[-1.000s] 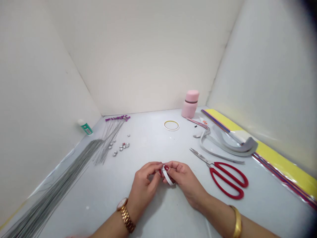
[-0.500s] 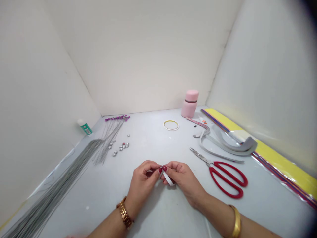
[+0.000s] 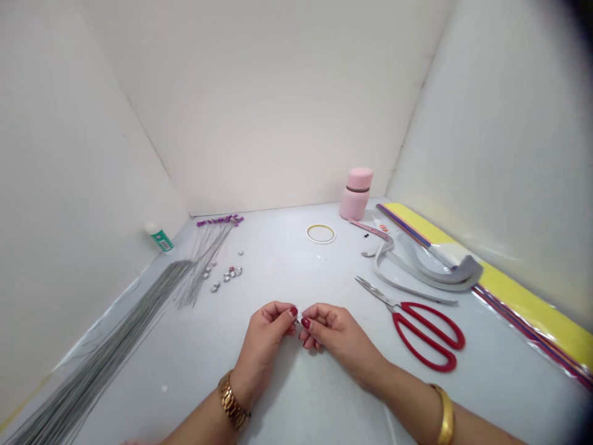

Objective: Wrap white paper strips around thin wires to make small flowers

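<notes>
My left hand (image 3: 270, 327) and my right hand (image 3: 331, 330) face each other low over the middle of the white table. Thumb and fingers are pinched together on both. Between the fingertips only a pale sliver of a paper strip (image 3: 299, 317) shows; the fingers hide the rest of it. A gap separates the two thumbs. Red-handled scissors (image 3: 417, 327) lie to the right of my right hand, their blades slightly apart and pointing to the back left. Left of my left hand are several small silver folded pieces (image 3: 232, 274), one with a red spot.
Grey stems (image 3: 115, 346) and purple-tipped stems (image 3: 217, 232) lie at left, near a glue stick (image 3: 160, 238). Behind my hands is a tape roll (image 3: 321, 241). A pink bottle (image 3: 356, 194), pale strips (image 3: 417, 278) and yellow sheets (image 3: 514, 290) line the right.
My thumbs have moved apart, and the white strip that hung in a bend below my fingertips is now mostly out of sight. The things on the table have stayed put.
</notes>
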